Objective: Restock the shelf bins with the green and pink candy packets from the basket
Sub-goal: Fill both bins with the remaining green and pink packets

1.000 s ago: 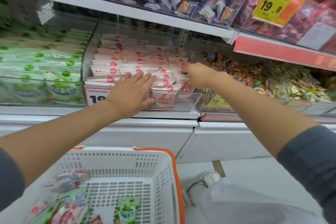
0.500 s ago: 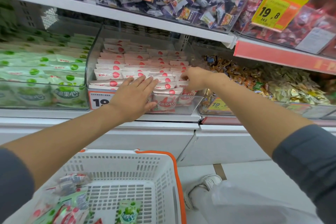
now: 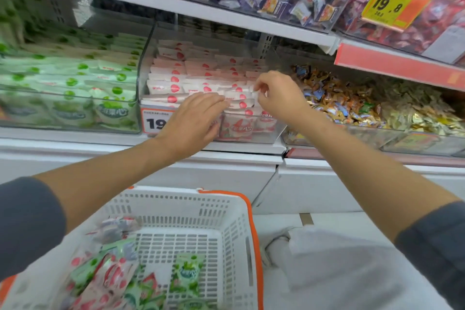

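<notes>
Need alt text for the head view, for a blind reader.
Both hands reach into the clear shelf bin of pink candy packets: left hand flat on the front rows, right hand curled over them. A white basket below holds more packets.

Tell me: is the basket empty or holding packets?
Holding packets. Pink and green candy packets lie heaped in the near-left corner of the basket, and one green packet lies apart on its floor.
</notes>
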The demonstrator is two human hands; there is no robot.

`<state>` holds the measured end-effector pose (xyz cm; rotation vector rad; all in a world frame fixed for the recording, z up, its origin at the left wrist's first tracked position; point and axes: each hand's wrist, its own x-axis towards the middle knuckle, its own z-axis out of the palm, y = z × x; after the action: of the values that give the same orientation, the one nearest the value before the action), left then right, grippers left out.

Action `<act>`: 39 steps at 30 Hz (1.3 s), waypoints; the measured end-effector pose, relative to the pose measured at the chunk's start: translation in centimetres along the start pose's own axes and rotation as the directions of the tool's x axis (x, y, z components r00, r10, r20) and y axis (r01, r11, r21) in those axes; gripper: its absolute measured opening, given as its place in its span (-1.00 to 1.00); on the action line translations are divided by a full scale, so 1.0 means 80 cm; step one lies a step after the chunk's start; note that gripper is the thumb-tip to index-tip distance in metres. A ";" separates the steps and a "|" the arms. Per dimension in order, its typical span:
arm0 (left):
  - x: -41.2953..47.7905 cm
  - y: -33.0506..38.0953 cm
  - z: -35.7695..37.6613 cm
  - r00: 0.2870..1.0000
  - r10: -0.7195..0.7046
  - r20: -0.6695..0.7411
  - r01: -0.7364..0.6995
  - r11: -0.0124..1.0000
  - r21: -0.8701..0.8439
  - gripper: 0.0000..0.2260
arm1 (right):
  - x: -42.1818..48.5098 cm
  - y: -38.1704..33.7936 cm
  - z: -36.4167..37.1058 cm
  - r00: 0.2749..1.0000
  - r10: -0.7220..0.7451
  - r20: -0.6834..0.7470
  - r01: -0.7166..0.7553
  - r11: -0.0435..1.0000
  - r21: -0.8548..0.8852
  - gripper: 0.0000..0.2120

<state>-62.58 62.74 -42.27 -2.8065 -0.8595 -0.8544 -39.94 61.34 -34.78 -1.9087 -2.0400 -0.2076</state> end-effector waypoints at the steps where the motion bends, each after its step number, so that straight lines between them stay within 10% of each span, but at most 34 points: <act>1: -0.016 0.002 -0.002 0.997 0.012 -0.071 -0.013 1.000 -0.014 -0.67 | -0.018 -0.019 0.009 0.999 -0.026 -0.040 0.029 0.997 0.067 -0.83; 4: -0.082 0.009 -0.009 0.979 -0.189 0.074 0.197 0.973 -0.121 -0.81 | -0.074 -0.077 0.059 0.998 -0.058 -0.007 0.058 0.965 0.254 -0.85; 7: -0.167 -0.009 -0.001 0.782 -0.358 0.511 0.453 0.889 -0.069 -0.80 | -0.133 -0.122 0.142 0.949 -0.041 0.313 -0.072 0.937 0.341 -0.85; 13: -0.329 -0.078 0.061 0.229 -0.415 0.880 0.517 0.818 0.252 -0.71 | -0.224 -0.162 0.295 0.555 -0.100 0.826 -0.039 0.988 0.146 -0.82; 16: -0.370 -0.092 0.110 0.135 -0.421 0.897 0.699 0.682 0.216 -0.65 | -0.240 -0.169 0.332 0.431 -0.089 0.898 0.050 0.996 0.075 -0.80; 21: -0.422 -0.091 0.193 0.160 -0.388 0.908 0.416 0.861 0.294 -0.83 | -0.239 -0.166 0.350 0.412 -0.028 0.911 0.043 0.999 0.011 -0.86; 24: -0.437 -0.080 0.192 0.234 -0.423 0.876 0.406 0.861 0.307 -0.46 | -0.242 -0.157 0.354 0.421 -0.026 0.907 -0.060 0.997 0.057 -0.76; 27: -0.407 -0.086 0.174 0.284 -0.386 0.877 0.375 0.887 0.269 -0.83 | -0.233 -0.151 0.342 0.462 0.001 0.887 -0.200 0.974 0.103 -0.78; 30: -0.347 -0.087 0.152 0.302 -0.348 0.887 0.651 0.756 0.075 -0.94 | -0.214 -0.151 0.309 0.544 0.034 0.838 -0.409 0.883 0.230 -0.57; 33: -0.274 -0.066 0.107 0.316 -0.281 0.906 0.910 0.359 -0.206 -0.85 | -0.189 -0.156 0.267 0.638 0.049 0.768 -0.519 0.765 0.382 -0.39; 39: -0.184 -0.008 0.016 0.397 -0.187 0.899 0.911 -0.039 -0.411 -0.72 | -0.156 -0.155 0.187 0.860 0.037 0.508 -0.357 0.755 0.550 -0.47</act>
<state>-72.40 56.30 -51.26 -3.6824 -2.9188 -0.3749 -53.86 53.47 -51.44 -1.7978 -1.7828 0.9797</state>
